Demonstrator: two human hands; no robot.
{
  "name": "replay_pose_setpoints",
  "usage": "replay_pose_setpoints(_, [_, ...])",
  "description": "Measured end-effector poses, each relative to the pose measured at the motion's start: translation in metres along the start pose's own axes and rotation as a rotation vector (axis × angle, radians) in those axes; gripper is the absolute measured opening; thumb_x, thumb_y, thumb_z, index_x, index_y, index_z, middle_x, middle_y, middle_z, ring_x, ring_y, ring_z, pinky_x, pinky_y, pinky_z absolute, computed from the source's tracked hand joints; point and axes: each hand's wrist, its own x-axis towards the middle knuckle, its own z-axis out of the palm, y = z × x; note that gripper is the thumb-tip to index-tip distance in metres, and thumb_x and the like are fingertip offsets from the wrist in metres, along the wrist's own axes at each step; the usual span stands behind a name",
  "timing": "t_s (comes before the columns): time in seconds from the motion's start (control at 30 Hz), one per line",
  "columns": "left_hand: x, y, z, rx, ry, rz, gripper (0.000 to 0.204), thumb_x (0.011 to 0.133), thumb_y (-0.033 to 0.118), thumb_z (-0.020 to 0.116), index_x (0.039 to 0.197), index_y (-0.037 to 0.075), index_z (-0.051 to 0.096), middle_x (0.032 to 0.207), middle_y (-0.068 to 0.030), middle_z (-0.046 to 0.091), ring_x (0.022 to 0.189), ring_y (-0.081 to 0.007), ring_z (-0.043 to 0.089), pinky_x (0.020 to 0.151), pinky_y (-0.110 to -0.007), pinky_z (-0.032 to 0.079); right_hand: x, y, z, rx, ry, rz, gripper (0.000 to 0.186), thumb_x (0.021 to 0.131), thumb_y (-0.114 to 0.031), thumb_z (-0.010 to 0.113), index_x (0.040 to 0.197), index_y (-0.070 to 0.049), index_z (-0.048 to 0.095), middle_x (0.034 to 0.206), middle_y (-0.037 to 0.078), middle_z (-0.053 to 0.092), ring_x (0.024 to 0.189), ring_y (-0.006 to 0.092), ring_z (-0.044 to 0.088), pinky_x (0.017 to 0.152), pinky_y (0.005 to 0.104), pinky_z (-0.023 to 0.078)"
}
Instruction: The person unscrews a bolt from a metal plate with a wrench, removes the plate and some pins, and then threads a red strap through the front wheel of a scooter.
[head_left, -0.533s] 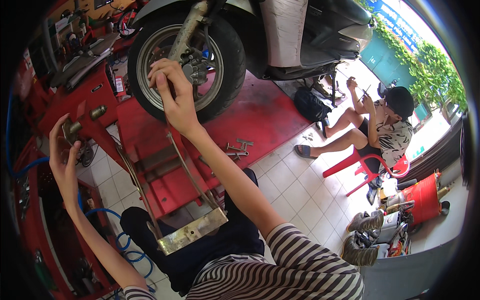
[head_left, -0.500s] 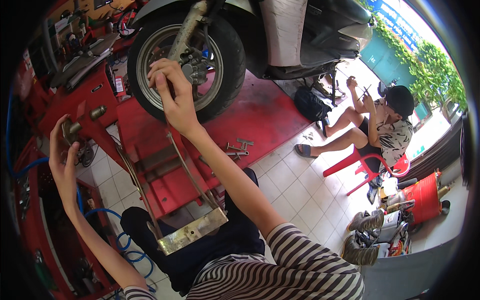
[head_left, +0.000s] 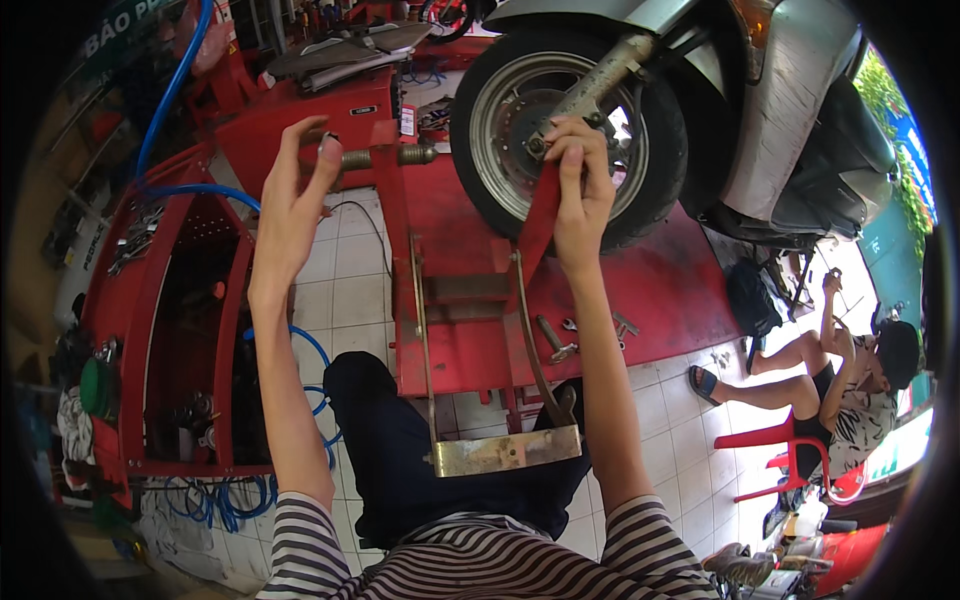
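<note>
My left hand [head_left: 290,215] is curled around the outer end of a threaded clamp screw [head_left: 415,154], which runs through a red upright [head_left: 388,190]. The fingers cover whatever knob or handle sits on that end. My right hand [head_left: 580,190] is closed over the top of a slanted red clamp arm [head_left: 541,215], with a bolt end showing beside the fingertips. Just behind it stands the scooter's front wheel [head_left: 477,150], with its fork leg [head_left: 605,80]. A worn metal plate [head_left: 508,453] on two long metal strips lies in front of my legs.
The red lift platform [head_left: 660,300] carries loose bolts and wrenches [head_left: 560,345]. A red tool cart [head_left: 185,330] and blue hose [head_left: 165,110] are at left. At right, another person [head_left: 850,390] sits on a red chair [head_left: 770,440]. White floor tiles [head_left: 660,430] lie between.
My view has swung left, so the wheel and lift sit further right. My left hand stays at the screw's end. My right hand now shows closed over the red clamp arm.
</note>
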Motion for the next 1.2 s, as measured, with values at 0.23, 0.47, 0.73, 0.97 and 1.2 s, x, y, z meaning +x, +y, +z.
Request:
replay_pose_setpoints(0.23, [-0.001,-0.016,-0.007,-0.096,-0.139,0.198,0.047,0.103,0.044,0.052,0.129,0.006,0.06,0.102,-0.0081,0.067,0.078,-0.0112,0.06,0.058,-0.026,0.046,-0.001,0.004,0.002,-0.04,-0.01,-0.002,0.021,0.104,-0.008,0.047,0.088,0.0,0.057,0.103,0.011,0.06,0.111,0.0253,0.056,0.099,0.0361,0.041])
replay_pose_setpoints(0.47, [0.022,-0.018,-0.024,-0.054,-0.214,-0.186,0.041,0.101,0.04,0.056,0.119,0.005,0.065,0.101,-0.0086,0.07,0.072,-0.0112,0.06,0.061,-0.027,0.045,0.0,0.0,0.001,-0.03,-0.01,0.014,0.021,0.104,-0.008,0.046,0.088,0.001,0.056,0.103,0.011,0.06,0.11,0.0249,0.056,0.099,0.0362,0.041])
replay_pose_setpoints(0.73, [-0.001,-0.019,-0.012,0.064,-0.096,0.381,0.041,0.104,0.034,0.052,0.135,0.007,0.058,0.119,-0.0086,0.066,0.09,-0.0158,0.063,0.075,-0.032,0.049,-0.002,0.001,0.001,-0.032,-0.005,0.014,0.021,0.105,-0.008,0.046,0.088,0.001,0.055,0.103,0.012,0.059,0.108,0.0241,0.055,0.097,0.0355,0.041])
replay_pose_setpoints(0.97, [-0.005,-0.046,-0.016,-0.134,-0.053,-0.085,0.046,0.102,0.036,0.056,0.139,0.008,0.054,0.12,-0.0098,0.065,0.098,-0.0168,0.063,0.081,-0.035,0.051,-0.002,0.002,0.002,-0.026,-0.003,0.013,0.021,0.105,-0.009,0.047,0.088,0.0,0.055,0.103,0.012,0.06,0.108,0.0239,0.055,0.097,0.0354,0.041])
replay_pose_setpoints(1.2, [-0.006,-0.026,-0.01,0.009,-0.058,0.302,0.064,0.079,0.007,0.079,0.139,0.011,0.056,0.134,-0.007,0.059,0.11,-0.0173,0.06,0.079,-0.033,0.054,-0.001,0.004,0.002,-0.028,0.001,-0.015,0.021,0.105,-0.009,0.046,0.088,0.0,0.055,0.102,0.012,0.059,0.107,0.0244,0.056,0.097,0.0358,0.041])
